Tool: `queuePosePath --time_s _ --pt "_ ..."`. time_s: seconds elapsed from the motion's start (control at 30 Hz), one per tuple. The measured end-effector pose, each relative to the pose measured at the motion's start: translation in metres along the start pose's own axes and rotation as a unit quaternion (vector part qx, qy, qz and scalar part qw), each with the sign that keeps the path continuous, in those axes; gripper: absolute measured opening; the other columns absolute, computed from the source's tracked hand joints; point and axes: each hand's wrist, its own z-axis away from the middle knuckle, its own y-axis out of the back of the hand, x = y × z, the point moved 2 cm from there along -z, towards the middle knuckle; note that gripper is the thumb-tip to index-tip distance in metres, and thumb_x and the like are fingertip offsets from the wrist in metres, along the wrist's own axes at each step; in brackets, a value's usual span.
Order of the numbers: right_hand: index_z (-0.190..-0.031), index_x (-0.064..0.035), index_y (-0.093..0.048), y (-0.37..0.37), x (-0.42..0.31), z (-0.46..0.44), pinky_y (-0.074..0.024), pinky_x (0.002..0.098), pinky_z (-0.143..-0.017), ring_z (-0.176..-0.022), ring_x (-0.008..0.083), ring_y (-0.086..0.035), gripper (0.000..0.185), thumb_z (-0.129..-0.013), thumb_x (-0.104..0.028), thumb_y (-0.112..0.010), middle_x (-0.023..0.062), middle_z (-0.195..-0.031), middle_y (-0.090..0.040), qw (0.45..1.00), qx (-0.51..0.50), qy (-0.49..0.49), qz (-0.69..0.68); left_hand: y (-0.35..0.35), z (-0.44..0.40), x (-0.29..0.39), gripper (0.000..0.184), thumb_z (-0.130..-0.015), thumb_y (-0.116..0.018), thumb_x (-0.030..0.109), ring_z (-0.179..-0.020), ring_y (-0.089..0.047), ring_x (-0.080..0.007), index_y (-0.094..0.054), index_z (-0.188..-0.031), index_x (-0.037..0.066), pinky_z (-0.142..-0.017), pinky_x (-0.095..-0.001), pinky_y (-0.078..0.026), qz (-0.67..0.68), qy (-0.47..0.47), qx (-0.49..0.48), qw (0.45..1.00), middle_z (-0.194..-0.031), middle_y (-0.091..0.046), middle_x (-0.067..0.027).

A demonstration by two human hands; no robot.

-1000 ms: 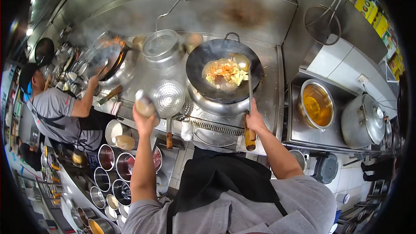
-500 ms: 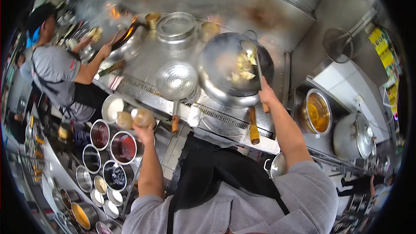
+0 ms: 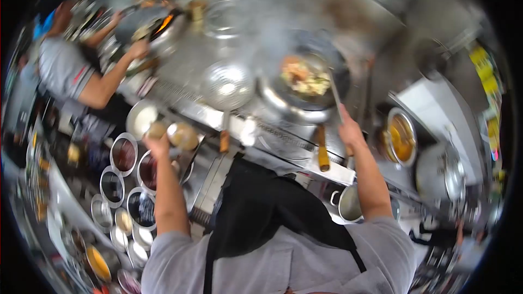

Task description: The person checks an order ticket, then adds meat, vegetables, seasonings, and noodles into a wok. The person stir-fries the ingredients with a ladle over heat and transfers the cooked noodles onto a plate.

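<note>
My right hand [image 3: 350, 133] grips the handle of a long wok ladle [image 3: 335, 90], whose far end is among food in the wok [image 3: 340, 65]. Pale yellow pieces and an orange-pink portion make up the food [image 3: 305, 79]. Steam veils the far rim. My left hand [image 3: 158, 145] is at a rounded tan container [image 3: 157, 129], its blurred fingers curled about the near side. A second, larger tan container [image 3: 182, 136] stands just right of it. Beside them is a pot of white contents [image 3: 143, 120].
A perforated strainer [image 3: 229, 84] lies left of the wok. A wooden-handled brush [image 3: 323, 152] rests at the stove edge. Orange liquid fills a pot [image 3: 400, 136] on the right. Several seasoning pots [image 3: 124, 153] stand at left. A co-worker [image 3: 76, 71] handles another wok near flames.
My left hand has moved left, from the larger tan container to the smaller one. Orange-pink food now shows in the wok, and steam has thickened. My right hand still holds the ladle.
</note>
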Motion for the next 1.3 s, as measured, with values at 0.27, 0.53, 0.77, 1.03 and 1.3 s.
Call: queuePosePath --time_s 0.27,0.53,0.77,1.03,1.3 --pt "-0.155 -0.0300 -0.012 0.032 -0.024 0.051 -0.0459 0.0472 -0.093 -0.101 0.0457 -0.061 0.084 -0.085 -0.005 -0.052 0.0329 -0.109 -0.061 0.998 -0.051 0.024 -0.009 -0.018 0.012 0.032 0.091 -0.061 -0.089 0.016 -0.117 -0.052 -0.0406 -0.036 -0.132 -0.003 -0.103 -0.0454 -0.041 -0.006 0.004 0.064 0.998 -0.126 -0.052 -0.0267" --pt "-0.155 -0.0296 -0.013 -0.005 -0.014 0.026 -0.0463 0.0489 -0.093 -0.108 0.0436 -0.060 0.087 -0.081 0.001 -0.048 0.0308 -0.117 -0.060 0.993 -0.090 -0.079 0.017 0.007 0.012 0.089 0.083 -0.063 -0.082 0.014 -0.116 -0.053 -0.0367 -0.038 -0.131 -0.006 -0.104 -0.0418 -0.041 0.001 -0.018 0.114 0.993 -0.124 -0.052 -0.0239" --pt "-0.154 -0.0281 -0.015 0.014 0.016 0.053 -0.0469 0.0506 -0.091 -0.101 0.0441 -0.062 0.081 -0.084 -0.003 -0.047 0.0319 -0.108 -0.063 0.995 -0.099 0.010 -0.007 0.092 -0.028 0.217 0.070 -0.079 -0.079 0.020 -0.119 -0.048 -0.0290 -0.039 -0.133 0.001 -0.103 -0.0400 -0.039 0.174 -0.172 0.115 0.963 -0.132 -0.046 -0.0174" --pt "-0.155 -0.0279 -0.011 0.024 -0.007 0.038 -0.0469 0.0490 -0.092 -0.099 0.0467 -0.062 0.083 -0.084 -0.006 -0.048 0.0321 -0.112 -0.062 0.991 -0.076 0.080 -0.080 0.097 -0.033 0.333 0.064 -0.086 -0.073 0.020 -0.115 -0.050 -0.0233 -0.035 -0.135 0.003 -0.099 -0.0366 -0.042 0.355 -0.266 -0.032 0.896 -0.127 -0.047 -0.0135" --pt "-0.155 -0.0278 -0.006 -0.013 0.003 0.023 -0.0500 0.0477 -0.082 -0.096 0.0414 -0.065 0.088 -0.083 -0.005 -0.051 0.0306 -0.105 -0.064 0.993 -0.107 -0.037 -0.020 0.046 0.018 0.372 0.063 -0.085 -0.073 0.021 -0.113 -0.048 -0.0211 -0.036 -0.132 0.005 -0.098 -0.0361 -0.040 0.396 -0.270 -0.071 0.875 -0.124 -0.045 -0.0102"
